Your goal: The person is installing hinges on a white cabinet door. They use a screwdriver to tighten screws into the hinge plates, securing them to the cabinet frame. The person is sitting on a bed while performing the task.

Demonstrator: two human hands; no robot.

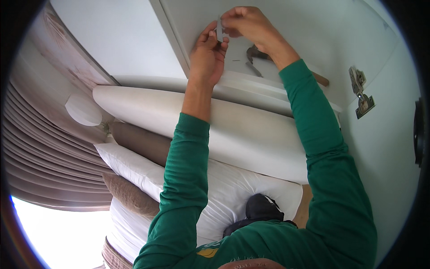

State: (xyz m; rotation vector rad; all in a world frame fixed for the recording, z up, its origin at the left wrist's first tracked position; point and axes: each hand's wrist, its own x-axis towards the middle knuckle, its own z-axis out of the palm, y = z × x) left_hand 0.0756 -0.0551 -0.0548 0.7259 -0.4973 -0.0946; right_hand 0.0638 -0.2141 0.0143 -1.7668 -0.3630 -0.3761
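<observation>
Inside a white cabinet, both my hands are raised close together around a small flat grey piece (219,30) whose exact kind I cannot make out. My left hand (208,57) grips it between thumb and fingers, palm turned up. From the other side my right hand (251,26) has its fingers pinched at the piece's edge; whether they hold something smaller is hidden. Below the right hand a hammer (256,53) with a dark head and wooden handle lies on the white shelf (233,69), partly behind my right forearm. Beside its head are a short grey strip (254,69) and a thin nail-like bit (236,60).
A metal hinge (359,92) sticks out from the white panel on the right. Under my arms runs a padded cream headboard (251,125), with a bed and several pillows (132,172) nearer me. A black bag-like object (262,208) rests by my body. Pleated curtains (49,157) hang left.
</observation>
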